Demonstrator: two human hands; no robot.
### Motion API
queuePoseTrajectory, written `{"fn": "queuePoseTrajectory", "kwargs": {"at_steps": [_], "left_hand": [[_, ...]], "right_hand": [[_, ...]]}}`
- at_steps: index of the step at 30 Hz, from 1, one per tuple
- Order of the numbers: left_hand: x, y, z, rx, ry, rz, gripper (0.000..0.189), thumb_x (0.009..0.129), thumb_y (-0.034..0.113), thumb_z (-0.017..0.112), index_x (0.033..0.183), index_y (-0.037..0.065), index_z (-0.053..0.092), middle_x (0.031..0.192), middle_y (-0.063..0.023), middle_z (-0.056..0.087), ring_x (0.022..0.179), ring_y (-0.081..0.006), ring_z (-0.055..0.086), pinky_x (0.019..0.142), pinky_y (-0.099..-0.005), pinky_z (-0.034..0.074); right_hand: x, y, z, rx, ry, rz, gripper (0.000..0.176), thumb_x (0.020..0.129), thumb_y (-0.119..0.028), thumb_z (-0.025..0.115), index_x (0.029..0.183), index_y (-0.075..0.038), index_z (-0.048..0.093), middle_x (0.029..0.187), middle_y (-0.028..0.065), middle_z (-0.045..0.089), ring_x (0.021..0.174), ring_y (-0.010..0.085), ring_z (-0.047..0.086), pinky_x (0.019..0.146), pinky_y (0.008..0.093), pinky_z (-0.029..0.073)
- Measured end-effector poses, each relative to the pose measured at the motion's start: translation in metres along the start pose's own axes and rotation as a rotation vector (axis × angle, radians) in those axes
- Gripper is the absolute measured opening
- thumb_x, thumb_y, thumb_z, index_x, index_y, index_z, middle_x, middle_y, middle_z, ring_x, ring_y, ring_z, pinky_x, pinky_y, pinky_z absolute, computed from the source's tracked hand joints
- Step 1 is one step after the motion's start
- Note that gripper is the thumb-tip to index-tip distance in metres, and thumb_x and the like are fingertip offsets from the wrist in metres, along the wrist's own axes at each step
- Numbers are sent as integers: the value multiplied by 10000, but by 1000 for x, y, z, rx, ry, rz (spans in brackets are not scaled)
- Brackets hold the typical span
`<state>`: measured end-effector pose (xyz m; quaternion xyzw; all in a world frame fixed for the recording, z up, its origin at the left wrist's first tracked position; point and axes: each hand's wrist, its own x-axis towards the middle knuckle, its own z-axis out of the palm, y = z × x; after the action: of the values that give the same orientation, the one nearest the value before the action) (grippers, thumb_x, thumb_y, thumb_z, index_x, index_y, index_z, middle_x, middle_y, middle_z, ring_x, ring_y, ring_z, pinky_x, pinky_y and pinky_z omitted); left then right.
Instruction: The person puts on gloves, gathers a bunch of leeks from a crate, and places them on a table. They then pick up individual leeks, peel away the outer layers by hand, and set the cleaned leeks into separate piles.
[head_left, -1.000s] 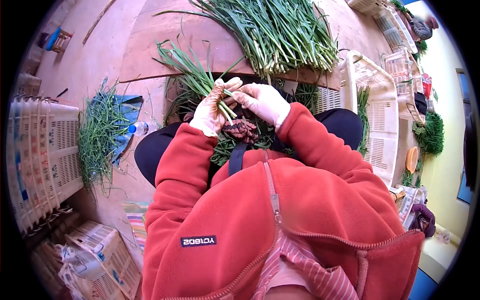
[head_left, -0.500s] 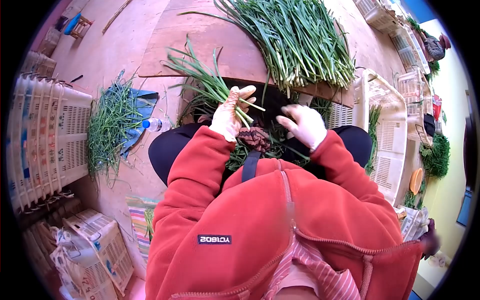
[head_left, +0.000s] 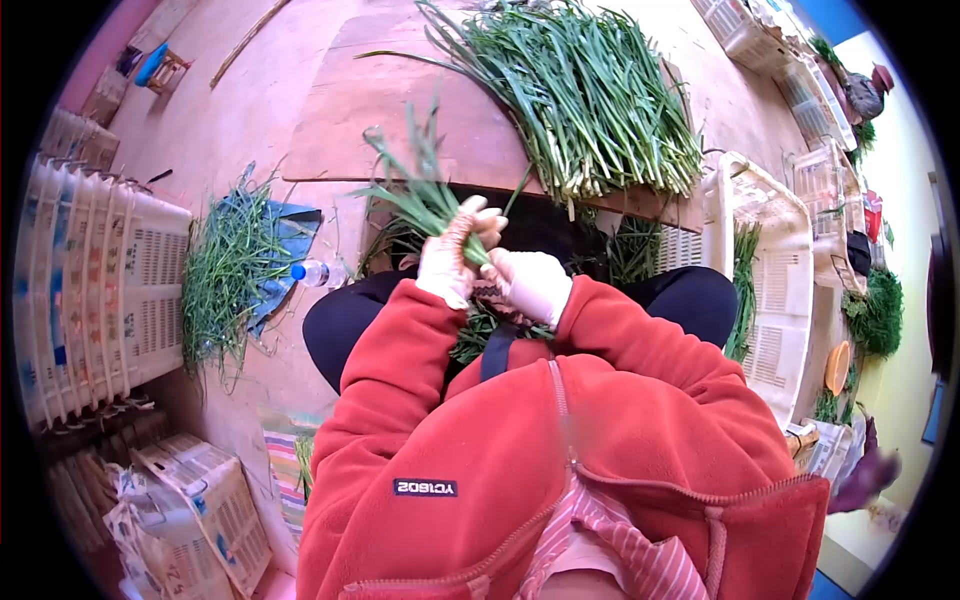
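My gloved left hand (head_left: 455,250) is closed around a small bunch of garlic chives (head_left: 418,195), its leaves pointing up and away to the left. At the lower stem ends, my gloved right hand (head_left: 530,285) is pinched against the bunch, just right of my left hand. Its fingertips are partly hidden. Beyond both hands, a large pile of garlic chives (head_left: 600,100) lies on a wooden board (head_left: 440,120), cut ends toward me. Loose green leaves (head_left: 480,335) rest in my lap, partly covered by my arms.
Right of my knee stands a white plastic crate (head_left: 785,280) with some greens inside. To the left are a heap of loose leaves (head_left: 225,275) on blue cloth, a water bottle (head_left: 312,272) and stacked crates (head_left: 140,290). Another person (head_left: 865,95) is at the far right.
My right hand has moved left from beside the board to the stem ends and closed there. The bunch in my left hand has tilted more upright.
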<state>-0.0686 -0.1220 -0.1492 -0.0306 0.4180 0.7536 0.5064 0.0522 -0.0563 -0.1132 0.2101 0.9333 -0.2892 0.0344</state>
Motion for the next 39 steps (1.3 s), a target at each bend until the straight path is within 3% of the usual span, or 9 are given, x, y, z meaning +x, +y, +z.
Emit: {"fn": "queuePoseTrajectory", "kwargs": {"at_steps": [3, 8, 11, 20, 24, 29, 31, 35, 39], "left_hand": [[6, 15, -1, -177, -65, 54, 442, 884, 259, 615, 1249, 33, 510, 643, 44, 397, 579, -84, 436, 623, -252, 459], [4, 16, 3, -44, -82, 154, 427, 899, 310, 586, 1179, -10, 549, 538, 54, 350, 441, -62, 358, 441, -230, 368], [4, 19, 6, -26, -191, 136, 444, 904, 340, 573, 1179, -8, 545, 507, 67, 345, 406, -44, 331, 405, -212, 334], [22, 9, 17, 153, 135, 103, 338, 911, 307, 576, 1118, 42, 547, 587, 51, 400, 495, -68, 391, 470, -231, 376], [23, 26, 38, 443, 137, -69, 522, 797, 326, 713, 1184, 80, 465, 947, -75, 558, 784, -190, 575, 708, -334, 477], [24, 0, -9, 292, -125, -485, 457, 854, 438, 615, 1001, 9, 564, 787, -87, 583, 681, -188, 563, 646, -356, 487], [-4, 13, 18, 144, -161, -644, 545, 875, 465, 562, 1146, -6, 523, 918, -126, 623, 823, -212, 601, 699, -362, 513], [15, -10, -5, 85, -391, -474, 516, 908, 386, 537, 1257, 11, 470, 1031, -123, 627, 1013, -264, 590, 799, -404, 528], [18, -18, -10, -61, -431, -361, 476, 916, 310, 545, 1275, 9, 461, 864, -69, 622, 963, -253, 617, 820, -380, 526]], "right_hand": [[-4, -5, 4, -23, -1, -14, 244, 923, -318, 458, 884, -87, 526, 673, 150, 620, 630, 354, 613, 573, 464, 469], [-4, 3, 7, 8, -38, -2, 265, 936, -338, 440, 884, -93, 525, 669, 136, 623, 612, 335, 615, 562, 444, 467], [-4, 7, -9, 598, -386, 253, 286, 935, -353, 465, 884, -81, 537, 662, 91, 617, 606, 272, 617, 579, 382, 464], [0, -3, 16, 421, -17, 193, 290, 898, -304, 543, 1023, -44, 514, 816, 162, 645, 761, 300, 642, 688, 380, 497], [12, 14, 27, 1646, -354, 340, 234, 985, -315, 391, 878, -122, 470, 551, -54, 405, 390, 70, 324, 370, 209, 310], [13, 39, 26, 2010, -564, 325, 311, 989, -317, 384, 892, -67, 543, 500, -69, 330, 381, 52, 299, 383, 211, 291], [11, 45, 27, 2187, -630, 292, 348, 970, -345, 427, 898, -47, 592, 492, -71, 320, 388, 48, 295, 404, 214, 298], [9, 42, 16, 2028, -662, 292, 392, 947, -404, 452, 892, -46, 601, 489, -54, 360, 389, 76, 332, 404, 215, 304], [7, 61, -3, 896, -527, 352, 440, 938, -435, 454, 871, -28, 606, 692, 97, 663, 590, 219, 659, 531, 294, 501]]}}
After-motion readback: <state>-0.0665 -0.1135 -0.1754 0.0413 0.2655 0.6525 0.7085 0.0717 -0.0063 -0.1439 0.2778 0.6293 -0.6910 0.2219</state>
